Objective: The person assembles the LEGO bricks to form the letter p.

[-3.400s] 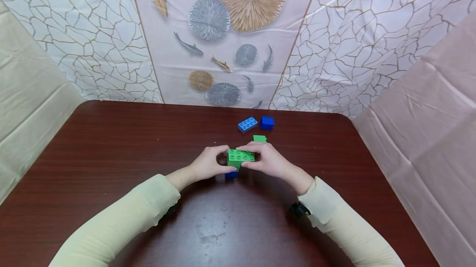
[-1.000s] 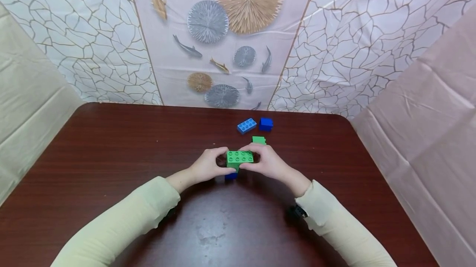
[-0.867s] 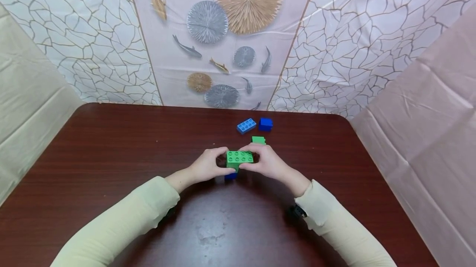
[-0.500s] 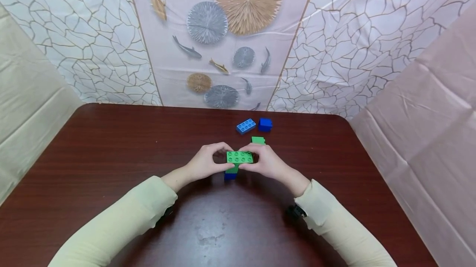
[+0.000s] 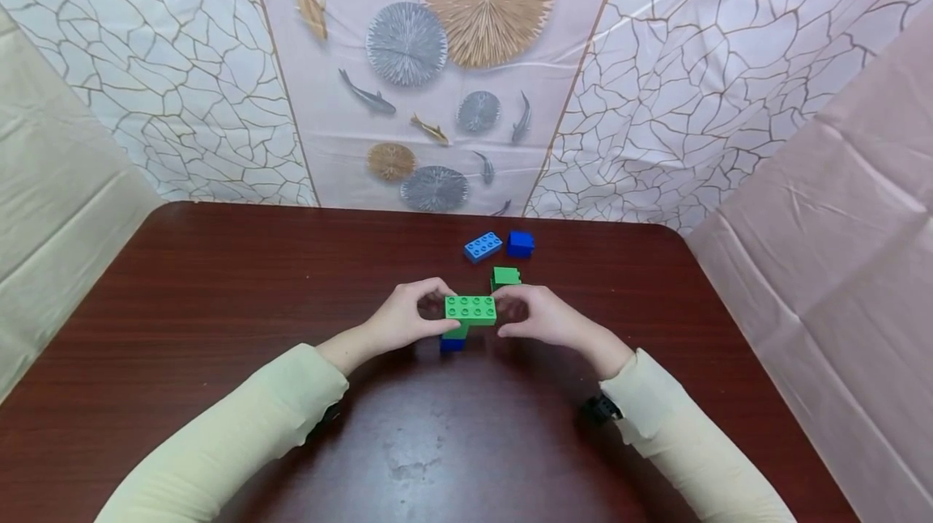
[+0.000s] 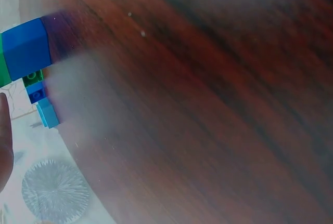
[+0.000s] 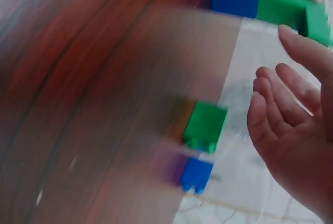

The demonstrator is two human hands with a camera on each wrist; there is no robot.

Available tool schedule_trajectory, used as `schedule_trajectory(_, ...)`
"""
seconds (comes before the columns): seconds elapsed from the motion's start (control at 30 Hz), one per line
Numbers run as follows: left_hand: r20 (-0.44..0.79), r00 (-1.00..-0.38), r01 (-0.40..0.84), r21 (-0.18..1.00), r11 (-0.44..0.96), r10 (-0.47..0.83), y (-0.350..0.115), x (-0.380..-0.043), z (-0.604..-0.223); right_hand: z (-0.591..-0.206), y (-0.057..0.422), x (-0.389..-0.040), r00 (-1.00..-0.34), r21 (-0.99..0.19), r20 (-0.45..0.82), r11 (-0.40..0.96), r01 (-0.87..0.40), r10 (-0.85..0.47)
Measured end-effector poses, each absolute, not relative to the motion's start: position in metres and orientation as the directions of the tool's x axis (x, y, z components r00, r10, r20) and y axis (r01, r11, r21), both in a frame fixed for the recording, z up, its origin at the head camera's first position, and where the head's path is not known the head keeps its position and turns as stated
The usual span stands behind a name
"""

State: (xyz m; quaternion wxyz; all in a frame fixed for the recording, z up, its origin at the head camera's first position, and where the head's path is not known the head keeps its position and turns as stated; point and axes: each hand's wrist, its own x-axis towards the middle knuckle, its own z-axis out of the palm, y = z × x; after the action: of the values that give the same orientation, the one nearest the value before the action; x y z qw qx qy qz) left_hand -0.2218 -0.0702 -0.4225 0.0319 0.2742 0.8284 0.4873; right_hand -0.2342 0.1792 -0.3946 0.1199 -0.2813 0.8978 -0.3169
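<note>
A small stack of toy building bricks stands before me in the head view. At its bottom is a dark blue brick (image 5: 452,345), over it a green brick (image 5: 457,331), and across the top a longer green brick (image 5: 470,308) whose right end overhangs. My left hand (image 5: 397,316) pinches the stack's upper left part, thumb in front and fingers behind. Just right of the long brick, my right hand (image 5: 548,317) is apart from it, holding nothing. The right wrist view shows a gap between its thumb and the stack, its fingers (image 7: 281,96) loosely bent.
Behind the stack, on the dark wooden table (image 5: 219,288), lie a loose green brick (image 5: 505,278), a dark blue brick (image 5: 521,244) and a flat light blue brick (image 5: 483,247). A patterned cloth (image 5: 474,175) hangs beyond the table's far edge.
My right hand has let go of the long green brick and moved right. My left hand has shifted up slightly, uncovering more of the lower bricks. The stack stays in place.
</note>
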Motion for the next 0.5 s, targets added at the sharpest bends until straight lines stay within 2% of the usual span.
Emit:
schedule_trajectory(0.23, 0.206, -0.853, 0.414, 0.826, 0.381, 0.48, -0.07, -0.222, -0.423, -0.402, 0.199, -0.256, -0.92, -0.655, -0.036, 0.705, -0.274, -0.391)
schedule_trajectory(0.5, 0.194, -0.855, 0.399, 0.839, 0.371, 0.481, -0.069, -0.222, -0.422, -0.417, 0.203, -0.281, -0.958, -0.679, -0.068, 0.717, -0.159, -0.277)
